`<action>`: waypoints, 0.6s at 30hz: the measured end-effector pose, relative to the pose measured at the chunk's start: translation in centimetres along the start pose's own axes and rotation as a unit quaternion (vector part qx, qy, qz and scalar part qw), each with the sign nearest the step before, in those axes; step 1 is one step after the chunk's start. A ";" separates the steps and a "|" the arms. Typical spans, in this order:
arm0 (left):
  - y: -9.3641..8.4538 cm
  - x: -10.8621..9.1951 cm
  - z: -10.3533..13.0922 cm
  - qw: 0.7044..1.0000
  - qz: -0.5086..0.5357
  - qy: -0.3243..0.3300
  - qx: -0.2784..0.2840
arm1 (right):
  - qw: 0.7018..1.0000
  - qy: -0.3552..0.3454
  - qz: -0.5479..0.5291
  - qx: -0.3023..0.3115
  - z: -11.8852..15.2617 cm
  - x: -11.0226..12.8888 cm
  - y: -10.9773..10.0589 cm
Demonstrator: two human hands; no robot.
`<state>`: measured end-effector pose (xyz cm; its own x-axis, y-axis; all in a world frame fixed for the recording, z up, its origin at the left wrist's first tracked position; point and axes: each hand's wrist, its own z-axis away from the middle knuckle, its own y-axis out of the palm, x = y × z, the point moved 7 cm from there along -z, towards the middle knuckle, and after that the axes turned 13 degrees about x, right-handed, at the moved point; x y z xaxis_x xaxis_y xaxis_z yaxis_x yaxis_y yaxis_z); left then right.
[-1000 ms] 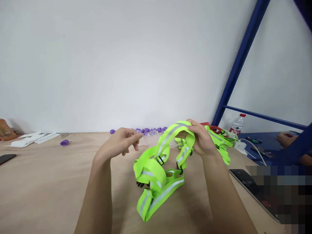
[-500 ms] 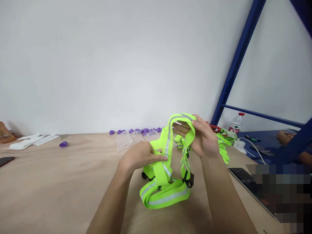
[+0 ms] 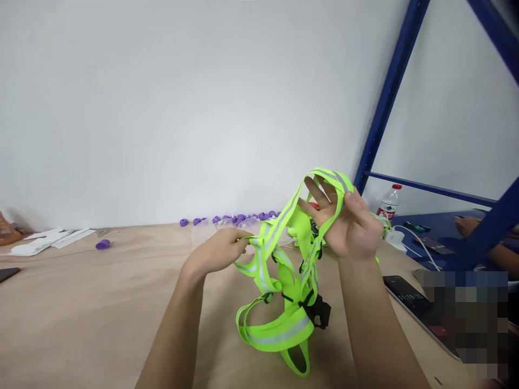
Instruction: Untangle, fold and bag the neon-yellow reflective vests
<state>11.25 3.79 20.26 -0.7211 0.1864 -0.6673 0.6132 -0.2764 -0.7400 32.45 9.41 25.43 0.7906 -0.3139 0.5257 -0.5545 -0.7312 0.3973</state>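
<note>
Fluorescent yellow-green webbing with silver-grey stripes forms a strap harness (image 3: 279, 336), its bands twisted and looped over one another, a bulky black buckle (image 3: 318, 312) hanging at its lower right side. It is held up between a worker's bare hands, over the near middle of the table. The left hand (image 3: 219, 249) pinches a band at the upper left between thumb and fingers; the right hand (image 3: 357, 232) has its fingers spread inside the topmost loop, the thumb against the band. Whether the lowest loop touches the tabletop cannot be told.

Brown covering spans the table (image 3: 101, 313), where purple caps (image 3: 241, 218) and clear plastic bags (image 3: 203, 232) lie along the pale wall (image 3: 182, 108). One purple cap (image 3: 102, 245) sits apart at left, near white pieces (image 3: 34, 244). At right, a phone (image 3: 413, 302) shows lit digits, and a red-capped bottle (image 3: 389, 202) stands beyond, near a blue metal frame (image 3: 389, 97). Another person's hand (image 3: 466, 226) appears at far right, over a blue surface (image 3: 441, 219).
</note>
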 end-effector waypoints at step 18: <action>-5.0 3.0 1.9 0.810 0.514 0.198 -0.198 | 0.990 -0.042 -0.078 -0.113 0.3 0.5 -2.6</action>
<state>5.35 3.97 22.12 0.3496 0.3592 -0.8653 0.9363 -0.1678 0.3086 34.38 10.98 24.49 0.8844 -0.2641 0.3848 -0.4611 -0.6229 0.6320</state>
